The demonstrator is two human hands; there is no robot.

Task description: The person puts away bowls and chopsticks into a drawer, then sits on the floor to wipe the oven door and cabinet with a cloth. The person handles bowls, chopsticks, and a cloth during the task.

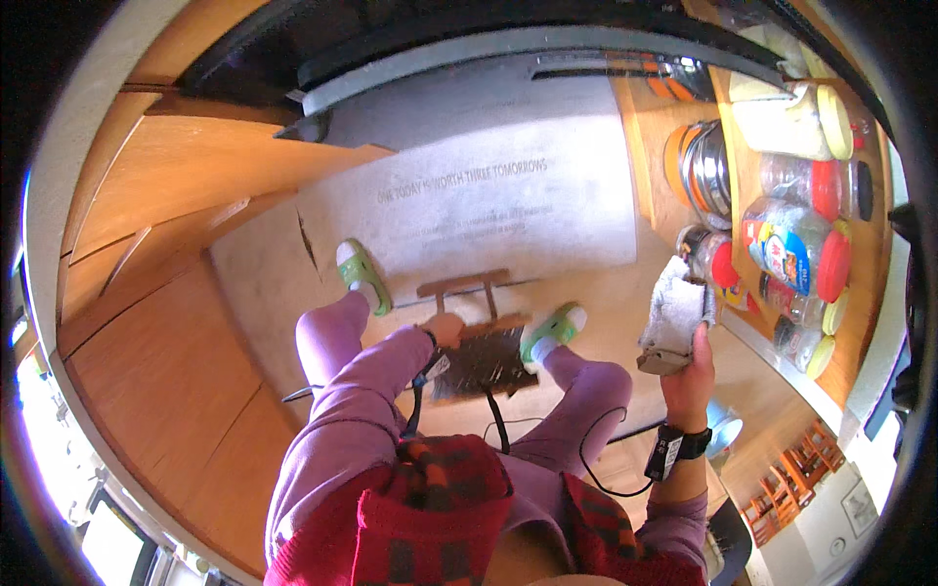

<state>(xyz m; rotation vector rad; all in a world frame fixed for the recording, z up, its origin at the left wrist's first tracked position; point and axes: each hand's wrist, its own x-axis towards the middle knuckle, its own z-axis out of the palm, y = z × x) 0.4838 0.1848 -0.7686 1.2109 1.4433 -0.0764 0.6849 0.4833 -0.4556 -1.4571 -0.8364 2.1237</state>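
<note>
In the head view my right hand [690, 384], raised at the right, grips a folded grey-white cloth [673, 315] with a brownish lower edge. My left hand [444, 329] reaches down between my knees and rests at a small wooden stool [484, 359], near its near crossbar and seat edge; whether its fingers close on the wood is unclear. The stool has a dark, worn seat. It stands on the floor between my feet, which are in green clogs. A black band and a cable are on my right wrist.
A pale printed mat [469, 198] lies on the floor ahead. Wooden cabinet panels [168, 308] stand at the left. On the right, a wooden shelf holds several lidded jars [780, 245] and metal pots [703, 172]. A dark counter edge [527, 36] crosses the top; orange chairs [795, 476] stand lower right.
</note>
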